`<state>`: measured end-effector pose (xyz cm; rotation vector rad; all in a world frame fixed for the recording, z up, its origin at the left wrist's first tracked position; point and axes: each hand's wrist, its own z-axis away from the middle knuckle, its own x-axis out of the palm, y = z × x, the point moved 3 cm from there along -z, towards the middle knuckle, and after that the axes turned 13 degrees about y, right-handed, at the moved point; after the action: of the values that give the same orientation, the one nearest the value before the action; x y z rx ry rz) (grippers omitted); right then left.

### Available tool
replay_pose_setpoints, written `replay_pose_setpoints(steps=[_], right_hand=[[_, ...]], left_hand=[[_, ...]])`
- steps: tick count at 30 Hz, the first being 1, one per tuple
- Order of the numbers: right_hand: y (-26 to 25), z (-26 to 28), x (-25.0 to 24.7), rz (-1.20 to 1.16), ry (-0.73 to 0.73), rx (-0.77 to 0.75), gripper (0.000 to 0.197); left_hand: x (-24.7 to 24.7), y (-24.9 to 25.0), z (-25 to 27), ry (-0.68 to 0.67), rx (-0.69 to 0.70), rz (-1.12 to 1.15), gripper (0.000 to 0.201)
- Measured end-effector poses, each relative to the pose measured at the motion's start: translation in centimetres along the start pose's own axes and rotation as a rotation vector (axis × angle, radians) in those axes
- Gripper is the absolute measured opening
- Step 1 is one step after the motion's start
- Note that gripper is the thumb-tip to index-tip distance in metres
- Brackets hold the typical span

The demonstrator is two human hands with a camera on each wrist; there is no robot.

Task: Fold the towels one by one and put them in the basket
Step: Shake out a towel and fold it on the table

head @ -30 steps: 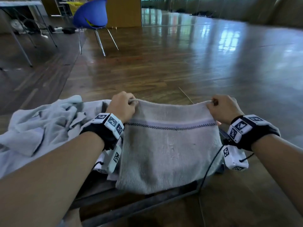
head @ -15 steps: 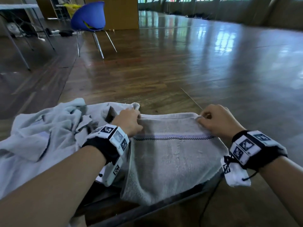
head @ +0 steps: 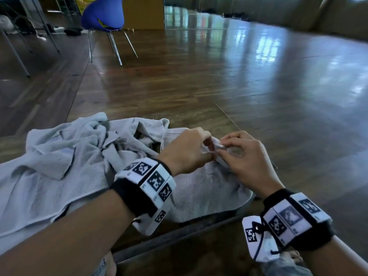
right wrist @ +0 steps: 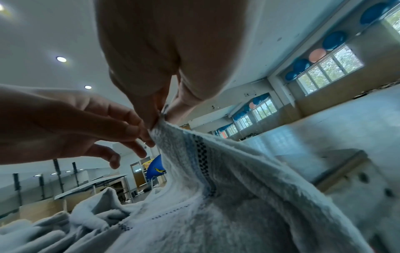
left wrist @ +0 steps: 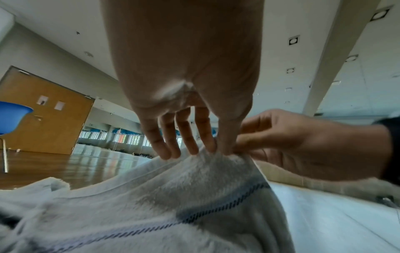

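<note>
A beige towel (head: 201, 188) with a dark stitched stripe (left wrist: 216, 214) lies bunched in front of me, partly over a dark metal edge. My left hand (head: 209, 145) and right hand (head: 222, 147) meet above its far edge. In the left wrist view the left hand (left wrist: 220, 149) pinches the towel's top edge between thumb and forefinger, its other fingers straight. In the right wrist view the right hand (right wrist: 161, 118) pinches a corner of the same towel (right wrist: 216, 188), right beside the left hand's fingers (right wrist: 121, 128). No basket shows clearly.
A crumpled pile of pale grey towels (head: 59, 162) lies to the left, touching the beige one. A dark metal rail (head: 179, 234) runs below it. A wooden box with holes (right wrist: 346, 171) stands at the right. A blue chair (head: 103, 14) stands far back left on the wooden floor.
The hands were apart, holding the towel stretched up by its two top corners. They have come together at the middle and sunk lower, so the towel now sags in a bunch.
</note>
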<state>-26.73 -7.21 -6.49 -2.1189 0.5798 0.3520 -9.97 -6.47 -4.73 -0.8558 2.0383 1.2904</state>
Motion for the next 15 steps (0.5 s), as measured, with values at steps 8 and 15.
replay_pose_setpoints(steps=[8,15], right_hand=[[-0.6,-3.7,1.8,-0.081,0.030,0.056,0.010],[1.0,-4.4,1.4,-0.246,-0.101,0.245,0.031]], left_hand=[[-0.6,0.0,-3.1,0.213,-0.005,-0.016,0.024],[0.0,-0.9,-4.3,0.206,-0.044,-0.040,0.023]])
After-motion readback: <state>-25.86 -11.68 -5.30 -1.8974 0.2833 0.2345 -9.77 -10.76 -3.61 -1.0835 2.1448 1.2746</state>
